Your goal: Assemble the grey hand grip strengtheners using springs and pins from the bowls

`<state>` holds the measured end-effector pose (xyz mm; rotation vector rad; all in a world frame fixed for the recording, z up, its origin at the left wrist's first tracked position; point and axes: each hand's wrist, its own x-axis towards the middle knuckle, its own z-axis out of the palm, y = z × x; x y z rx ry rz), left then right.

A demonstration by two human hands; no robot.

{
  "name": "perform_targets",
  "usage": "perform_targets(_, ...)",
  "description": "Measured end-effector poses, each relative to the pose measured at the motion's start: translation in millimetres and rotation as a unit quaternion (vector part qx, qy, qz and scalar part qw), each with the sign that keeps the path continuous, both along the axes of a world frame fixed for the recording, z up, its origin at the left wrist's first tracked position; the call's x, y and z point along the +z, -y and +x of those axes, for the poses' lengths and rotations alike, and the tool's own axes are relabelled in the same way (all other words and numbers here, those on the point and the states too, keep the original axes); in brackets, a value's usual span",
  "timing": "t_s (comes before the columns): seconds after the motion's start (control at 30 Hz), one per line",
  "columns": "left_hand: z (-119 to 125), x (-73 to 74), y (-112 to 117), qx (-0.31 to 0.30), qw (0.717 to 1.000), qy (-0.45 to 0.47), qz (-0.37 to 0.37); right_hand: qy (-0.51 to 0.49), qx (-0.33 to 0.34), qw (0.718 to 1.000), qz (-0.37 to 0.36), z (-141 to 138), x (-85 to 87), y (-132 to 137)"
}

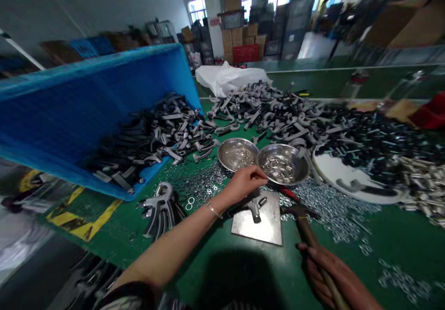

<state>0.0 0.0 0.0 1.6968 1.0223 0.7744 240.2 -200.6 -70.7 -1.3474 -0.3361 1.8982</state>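
Observation:
My left hand (247,181) is closed, its fingertips pressed together just in front of the two metal bowls; whatever they may hold is hidden. The left bowl (225,155) contains small rings, and the right bowl (304,171) short silver pins. Below that hand lies a square metal plate (267,233), with a grey metal part with a dark end (256,208) on it. My right hand (325,273) grips the wooden handle of a hammer (309,231), whose head is just right of the plate. Behind the hammer head is a red-handled tool (289,193).
A blue crate (104,76) on its side spills grey handles at left. More grey parts (267,108) are heaped behind the bowls. Loose washers (330,208) cover the right side, near a white tray (333,166). Assembled handles (163,210) stand at left.

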Motion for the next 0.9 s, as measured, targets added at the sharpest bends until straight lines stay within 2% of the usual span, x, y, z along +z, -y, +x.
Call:
perform_targets(0.13, -28.4, -24.7, 29.6, 0.012, 0.995, -0.096, 0.033, 0.053, 0.007, 0.998, 0.034, -6.3, -2.1, -0.9)
perform_targets(0.2, -31.6, -33.7, 35.4, 0.011, 0.985, -0.159, 0.069, 0.082, 0.025, 0.994, 0.067, -10.2, 7.2, -6.4)
perform_targets(0.3, -27.8, -41.2, 34.8, 0.008, 0.962, -0.249, 0.107, 0.158, 0.041, 0.982, 0.096, -16.2, 30.9, -15.2)
perform_targets(0.4, -23.3, -41.6, 31.8, -0.006, 0.942, -0.315, 0.116, 0.249, 0.042, 0.961, 0.116, -19.0, 50.8, -19.0)
perform_targets(0.47, -21.3, -37.7, 30.8, -0.026, 0.922, -0.355, 0.153, 0.295, 0.051, 0.944, 0.136, -16.6, 55.9, -20.7)
perform_targets(0.57, -20.0, -27.7, 31.2, -0.105, 0.865, -0.397, 0.288, 0.358, 0.141, 0.906, 0.175, -5.6, 55.1, -27.8)
perform_targets(0.63, -20.9, -22.3, 33.9, -0.155, 0.831, -0.406, 0.347, 0.402, 0.220, 0.863, 0.212, 3.1, 55.8, -35.5)
perform_targets(0.67, -22.0, -21.3, 36.7, -0.158, 0.829, -0.408, 0.347, 0.425, 0.246, 0.839, 0.234, 6.0, 58.1, -39.1)
perform_targets(0.73, -24.9, -23.9, 45.5, -0.116, 0.858, -0.398, 0.304, 0.470, 0.262, 0.798, 0.272, 6.7, 67.0, -44.2)
perform_targets(0.83, -28.2, -35.5, 62.9, -0.043, 0.913, -0.349, 0.207, 0.498, 0.262, 0.770, 0.302, -4.5, 82.2, -48.4)
perform_targets(0.9, -28.6, -42.3, 71.9, -0.031, 0.933, -0.320, 0.160, 0.510, 0.276, 0.755, 0.307, -14.5, 83.9, -54.1)
